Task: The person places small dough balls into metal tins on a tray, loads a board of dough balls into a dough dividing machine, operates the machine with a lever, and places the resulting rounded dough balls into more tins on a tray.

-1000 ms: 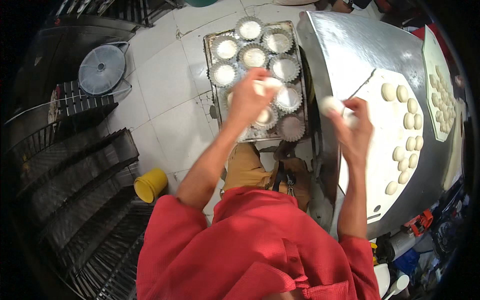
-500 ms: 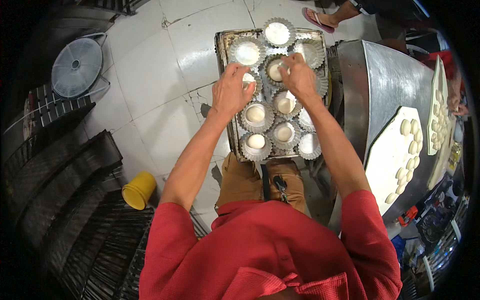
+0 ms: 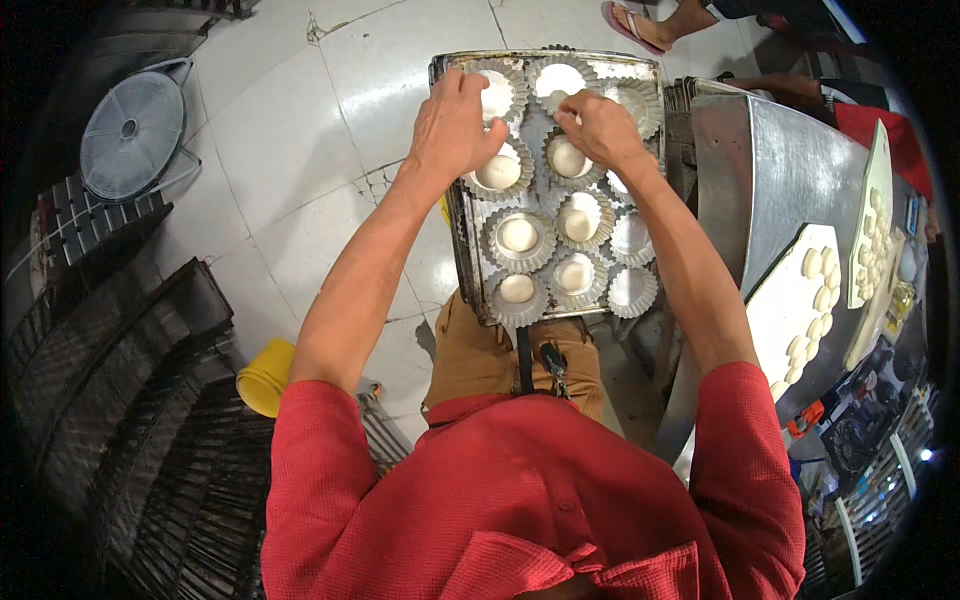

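Note:
A worn metal baking tray (image 3: 452,250) lies in front of me and carries several fluted metal tart moulds. Pale dough balls sit in some of them, such as one dough ball (image 3: 517,235) in the left column. My left hand (image 3: 453,128) is over the tray's far left edge, beside a fluted mould (image 3: 500,95); its thumb and fingers are apart. Over the far middle mould (image 3: 560,82), my right hand (image 3: 605,130) has thumb and forefinger closed together, and what they hold is hidden. Just below it, another dough ball (image 3: 568,160) rests in its mould.
To the right, a metal-sided table (image 3: 735,170) holds a pale board (image 3: 775,325) with flattened dough rounds and a second such board (image 3: 872,215). A yellow bucket (image 3: 265,378), a round fan (image 3: 132,135) and dark racks stand left. Another person's sandalled foot (image 3: 645,28) is at far right.
My left hand has moved farther out along the tray, uncovering a mould with dough in it. My right hand has shifted slightly off the mould it was over, and the dough ball there shows more fully.

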{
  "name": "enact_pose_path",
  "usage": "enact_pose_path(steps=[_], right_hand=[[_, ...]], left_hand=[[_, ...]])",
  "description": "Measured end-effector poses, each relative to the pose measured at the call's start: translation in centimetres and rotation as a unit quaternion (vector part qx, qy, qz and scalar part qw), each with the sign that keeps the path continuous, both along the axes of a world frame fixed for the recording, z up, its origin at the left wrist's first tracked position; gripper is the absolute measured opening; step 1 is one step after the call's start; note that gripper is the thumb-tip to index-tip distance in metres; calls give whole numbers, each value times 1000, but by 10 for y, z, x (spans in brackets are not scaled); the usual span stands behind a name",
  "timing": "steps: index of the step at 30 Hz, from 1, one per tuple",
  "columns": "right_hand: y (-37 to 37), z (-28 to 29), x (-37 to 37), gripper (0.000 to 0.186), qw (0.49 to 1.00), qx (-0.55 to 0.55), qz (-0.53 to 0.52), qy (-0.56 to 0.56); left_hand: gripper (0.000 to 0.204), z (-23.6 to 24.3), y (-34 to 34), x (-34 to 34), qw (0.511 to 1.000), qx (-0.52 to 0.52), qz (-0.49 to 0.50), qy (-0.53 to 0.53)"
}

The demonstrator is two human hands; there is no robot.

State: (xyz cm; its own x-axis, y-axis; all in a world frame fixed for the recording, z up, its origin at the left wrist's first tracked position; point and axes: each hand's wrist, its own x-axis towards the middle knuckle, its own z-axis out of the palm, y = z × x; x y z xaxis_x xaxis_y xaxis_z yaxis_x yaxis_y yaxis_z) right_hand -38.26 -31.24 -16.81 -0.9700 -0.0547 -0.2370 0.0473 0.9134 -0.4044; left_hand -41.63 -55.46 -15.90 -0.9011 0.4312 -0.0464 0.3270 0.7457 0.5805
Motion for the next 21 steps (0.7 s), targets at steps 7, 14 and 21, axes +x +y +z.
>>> enact_pose_path(steps=[7,14,21], right_hand=[[26,20,3,33,984,-70,-161,32],[75,-4,6,43,976,-98,-192,44],[73,-26,8,37,978,42,-48,200]], left_hand=[[43,-6,20,-42,998,12,-35,-49],[43,-25,21,-35,985,-54,-158,32],[65,-23,40,-17,992,4,-88,93]])
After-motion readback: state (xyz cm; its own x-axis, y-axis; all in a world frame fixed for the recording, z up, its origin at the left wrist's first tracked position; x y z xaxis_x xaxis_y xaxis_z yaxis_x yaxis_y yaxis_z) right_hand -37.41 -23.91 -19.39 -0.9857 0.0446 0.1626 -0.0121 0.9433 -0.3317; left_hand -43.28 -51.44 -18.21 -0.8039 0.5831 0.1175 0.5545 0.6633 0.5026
